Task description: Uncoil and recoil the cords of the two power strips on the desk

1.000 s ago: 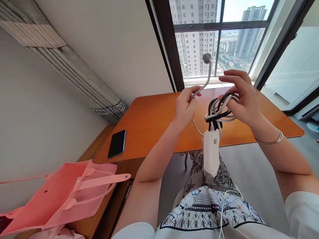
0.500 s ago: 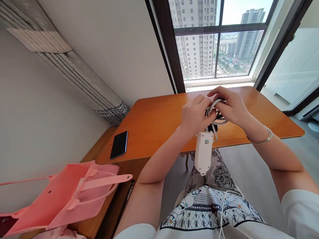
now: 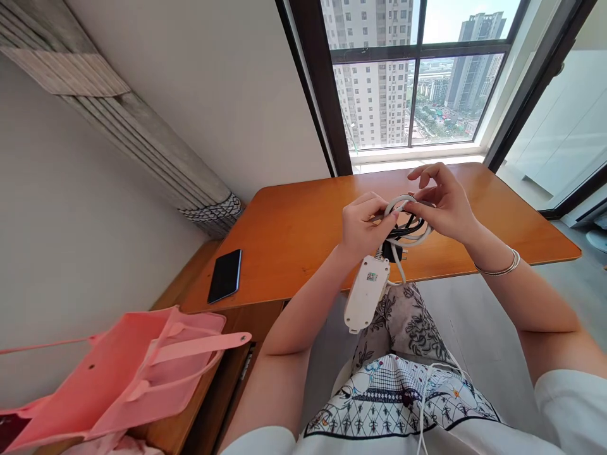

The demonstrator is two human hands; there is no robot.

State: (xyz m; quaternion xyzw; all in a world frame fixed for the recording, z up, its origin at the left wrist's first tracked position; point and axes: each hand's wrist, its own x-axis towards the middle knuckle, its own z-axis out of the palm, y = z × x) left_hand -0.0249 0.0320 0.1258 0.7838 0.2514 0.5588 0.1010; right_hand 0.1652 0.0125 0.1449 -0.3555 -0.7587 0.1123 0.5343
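Observation:
A coil of white and black cable [image 3: 411,239] hangs between my hands over the near edge of the table. My left hand [image 3: 364,224] pinches the coil's left side between thumb and fingers. On the coil's upper right, my right hand [image 3: 443,205] grips a white strand with thumb and forefinger, its other fingers raised and curled. Below my left hand dangles a white power strip [image 3: 366,294], tilted, its back with a small green label facing me. A black plug [image 3: 391,251] with metal prongs hangs just under the coil.
A dark phone [image 3: 225,276] lies at the left end of the orange-brown wooden table [image 3: 294,234]. Lower left, a pink bag [image 3: 142,373] rests on a wooden surface. Beyond the table is a window [image 3: 417,95]; a curtain [image 3: 156,145] hangs at the left.
The power strip has swung left and tilted. My right hand has lifted its fingers off the coil while keeping the thumb side on it. More of the black cable and plug shows.

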